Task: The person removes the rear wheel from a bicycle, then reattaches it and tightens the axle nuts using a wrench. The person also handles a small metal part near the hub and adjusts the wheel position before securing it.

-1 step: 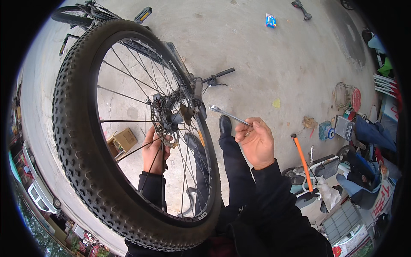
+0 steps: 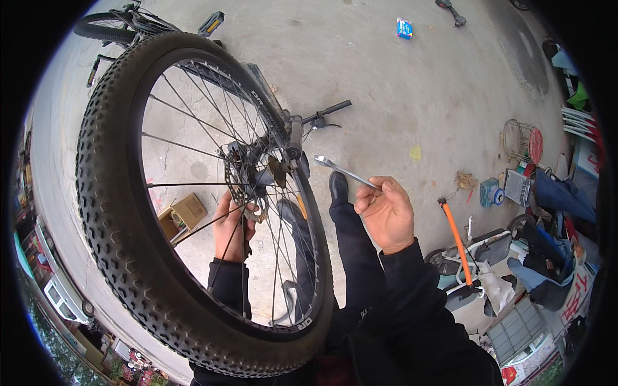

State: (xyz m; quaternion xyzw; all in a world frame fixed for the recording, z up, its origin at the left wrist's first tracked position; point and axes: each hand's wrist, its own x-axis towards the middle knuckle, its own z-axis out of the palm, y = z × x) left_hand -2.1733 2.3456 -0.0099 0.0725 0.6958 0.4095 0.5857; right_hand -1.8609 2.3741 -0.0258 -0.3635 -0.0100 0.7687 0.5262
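Note:
A bicycle wheel with a knobby black tyre point(image 2: 109, 212) fills the left half of the view, on a bike that stands upside down. At its centre are the hub and disc rotor point(image 2: 248, 177). My left hand point(image 2: 230, 225) reaches in behind the spokes, fingers curled on the underside of the hub. My right hand point(image 2: 389, 215) holds a flat silver wrench point(image 2: 341, 168) by its handle. The wrench head points toward the hub, a short way off the fork end. The black handlebar grip point(image 2: 331, 110) sticks out just above the wrench.
A small cardboard box point(image 2: 183, 215) lies on the concrete behind the spokes. An orange-handled tool point(image 2: 456, 238) leans by a white scooter point(image 2: 476, 257) at the right. A wire basket point(image 2: 518, 138), clutter and a blue packet point(image 2: 403, 27) lie farther off. My black shoe point(image 2: 338, 186) is below the wrench.

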